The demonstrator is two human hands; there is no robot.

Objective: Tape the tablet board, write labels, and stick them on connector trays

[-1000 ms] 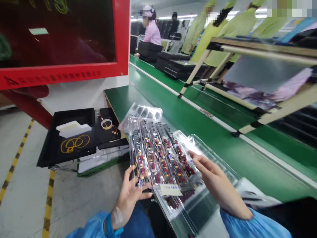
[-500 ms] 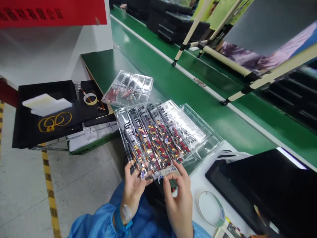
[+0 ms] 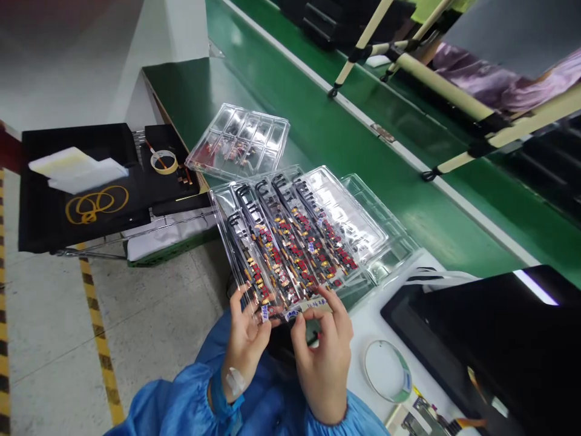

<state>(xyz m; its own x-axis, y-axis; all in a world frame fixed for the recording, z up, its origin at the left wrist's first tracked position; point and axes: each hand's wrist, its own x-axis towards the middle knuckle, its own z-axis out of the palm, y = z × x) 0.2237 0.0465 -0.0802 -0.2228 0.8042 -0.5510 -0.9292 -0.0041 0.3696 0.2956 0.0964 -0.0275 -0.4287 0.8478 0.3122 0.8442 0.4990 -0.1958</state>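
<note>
My left hand (image 3: 246,339) grips the near left corner of a clear plastic tray (image 3: 290,236) that holds rows of flex cables with red and orange parts. My right hand (image 3: 323,348) pinches the tray's near edge at a small white label (image 3: 293,313), fingers curled. The tray rests on a stack of empty clear trays (image 3: 385,242) at the edge of the green bench (image 3: 318,133). Both arms are in blue sleeves.
A second clear tray (image 3: 239,145) with a few parts lies further back. A black tray (image 3: 68,200) with white foam, yellow rings and a tape roll (image 3: 164,161) stands left over the floor. A tape ring (image 3: 387,369) and a black panel (image 3: 490,339) lie at right.
The view has tilted down and closer. My right hand came off the top of the tray to its near edge and now pinches at the label; my left hand keeps its hold.
</note>
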